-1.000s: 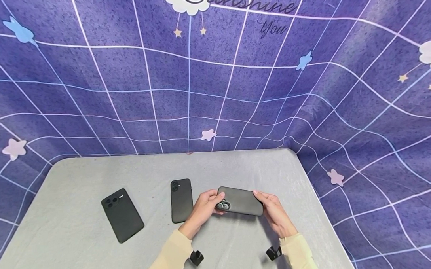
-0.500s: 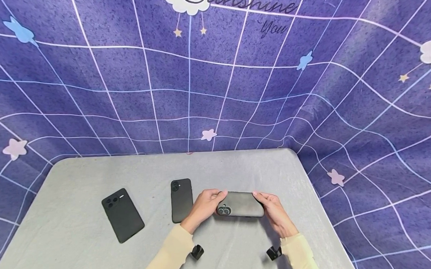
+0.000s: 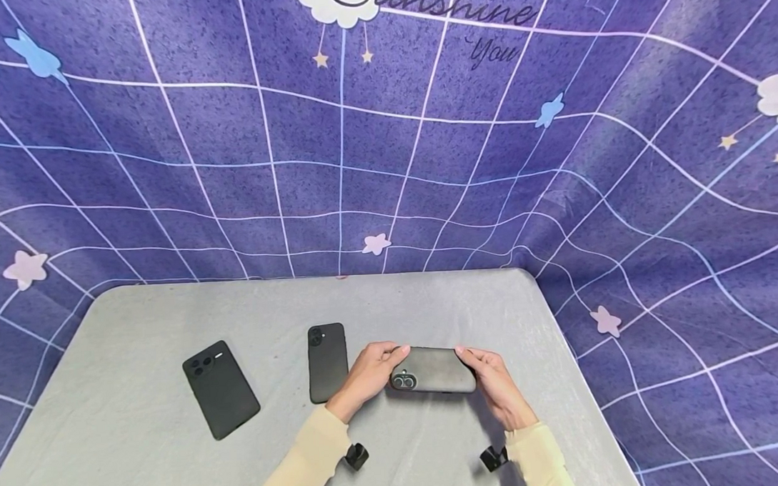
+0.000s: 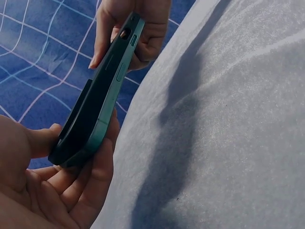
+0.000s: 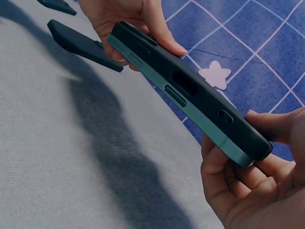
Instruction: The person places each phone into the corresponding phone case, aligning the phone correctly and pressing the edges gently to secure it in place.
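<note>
Both hands hold a green-edged phone (image 5: 186, 107) together with a dark phone case (image 5: 190, 86) above the table. The case covers the phone's back. In both wrist views the green frame with its side buttons sticks out below the case's edge. My left hand (image 3: 370, 374) grips the camera end, thumb on the case and fingers curled under the phone. My right hand (image 3: 495, 382) grips the opposite end the same way. In the head view the case's back faces up, its twin-lens cutout near the left thumb. The phone's screen side is hidden.
On the grey cloth-covered table (image 3: 141, 316), a black phone (image 3: 327, 363) lies back up just left of the left hand. Another black phone (image 3: 222, 390) with several lenses lies farther left, slanted. A purple gridded curtain (image 3: 296, 167) rises behind the table and on its sides.
Over the first half second the phone and case tilted, bringing the case's back into brighter light, and the camera end shifted slightly downward in view. Since then almost nothing has moved.
</note>
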`<state>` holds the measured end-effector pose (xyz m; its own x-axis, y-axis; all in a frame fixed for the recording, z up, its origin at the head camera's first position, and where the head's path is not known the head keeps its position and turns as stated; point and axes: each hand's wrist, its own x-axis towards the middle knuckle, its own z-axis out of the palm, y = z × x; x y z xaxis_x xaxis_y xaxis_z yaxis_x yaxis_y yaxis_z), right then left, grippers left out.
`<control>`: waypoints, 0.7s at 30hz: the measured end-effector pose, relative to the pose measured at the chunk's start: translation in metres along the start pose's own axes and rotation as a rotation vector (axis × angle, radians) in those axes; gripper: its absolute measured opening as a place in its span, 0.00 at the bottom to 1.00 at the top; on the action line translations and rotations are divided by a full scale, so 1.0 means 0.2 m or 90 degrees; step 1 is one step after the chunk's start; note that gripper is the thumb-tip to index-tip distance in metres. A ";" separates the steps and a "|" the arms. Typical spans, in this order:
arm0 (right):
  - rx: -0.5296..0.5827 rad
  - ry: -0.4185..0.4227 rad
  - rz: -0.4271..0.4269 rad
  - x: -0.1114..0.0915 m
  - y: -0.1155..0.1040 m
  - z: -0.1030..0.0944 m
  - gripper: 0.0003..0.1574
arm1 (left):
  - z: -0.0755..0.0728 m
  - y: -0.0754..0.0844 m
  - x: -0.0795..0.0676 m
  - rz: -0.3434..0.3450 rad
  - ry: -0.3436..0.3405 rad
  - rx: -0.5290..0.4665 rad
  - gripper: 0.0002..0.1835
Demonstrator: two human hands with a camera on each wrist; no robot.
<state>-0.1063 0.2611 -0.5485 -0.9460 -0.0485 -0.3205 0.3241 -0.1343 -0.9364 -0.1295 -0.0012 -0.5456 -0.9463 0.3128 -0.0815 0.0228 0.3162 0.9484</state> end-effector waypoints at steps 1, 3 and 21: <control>-0.001 0.000 -0.001 0.00 0.00 0.00 0.15 | 0.00 0.00 0.00 0.002 0.000 0.002 0.19; -0.003 0.002 0.000 0.00 0.00 0.00 0.15 | 0.00 0.00 0.00 0.003 -0.003 0.002 0.18; 0.002 0.004 0.012 -0.01 -0.01 -0.01 0.16 | 0.02 -0.01 0.02 -0.003 0.013 -0.039 0.17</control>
<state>-0.1055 0.2635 -0.5461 -0.9399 -0.0447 -0.3384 0.3413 -0.1364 -0.9300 -0.1313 0.0024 -0.5499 -0.9528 0.2928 -0.0804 -0.0008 0.2625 0.9649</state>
